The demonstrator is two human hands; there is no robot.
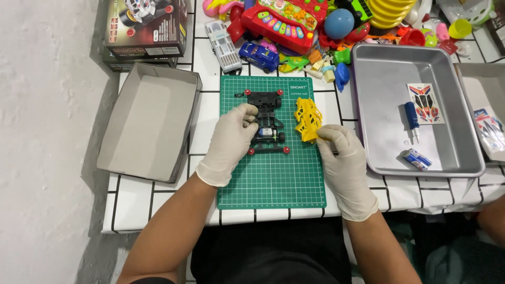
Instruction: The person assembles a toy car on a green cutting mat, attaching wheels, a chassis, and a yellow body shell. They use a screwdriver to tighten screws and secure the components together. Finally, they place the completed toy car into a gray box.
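Chassis (266,122) bare mid-mat (271,179), steadied by left hand (230,143); right hand (344,158) pinching yellow body (307,119), not yet fitted. Screwdriver (411,118), stickers (425,103) untouched in tray (386,152).

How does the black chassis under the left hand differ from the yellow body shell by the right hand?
The black chassis is dark, longer and lies flat along the green cutting mat, with small red rollers at its corners; the yellow body shell is bright, shorter and openwork, with no rollers. The left hand rests its fingers on the chassis's side; the right hand touches the shell's lower end. Both lie on the mat, side by side.
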